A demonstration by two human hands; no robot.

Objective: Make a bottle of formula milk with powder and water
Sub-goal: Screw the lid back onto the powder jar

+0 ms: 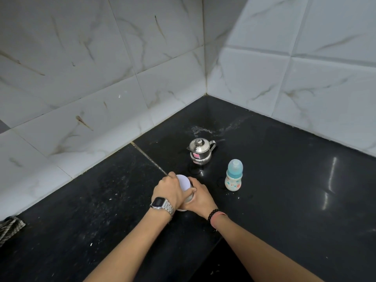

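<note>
kettle [201, 151] and bottle [234, 175] stand beyond hands [183, 193].

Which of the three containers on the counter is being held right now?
The white-lidded jar, nearest the counter's front edge: the left hand grips its lid and the right hand its body. The steel pot and baby bottle stand untouched.

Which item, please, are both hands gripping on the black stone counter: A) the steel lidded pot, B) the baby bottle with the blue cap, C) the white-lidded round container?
C: the left hand and right hand wrap the white-lidded round container; pot and bottle stand apart, untouched.
</note>
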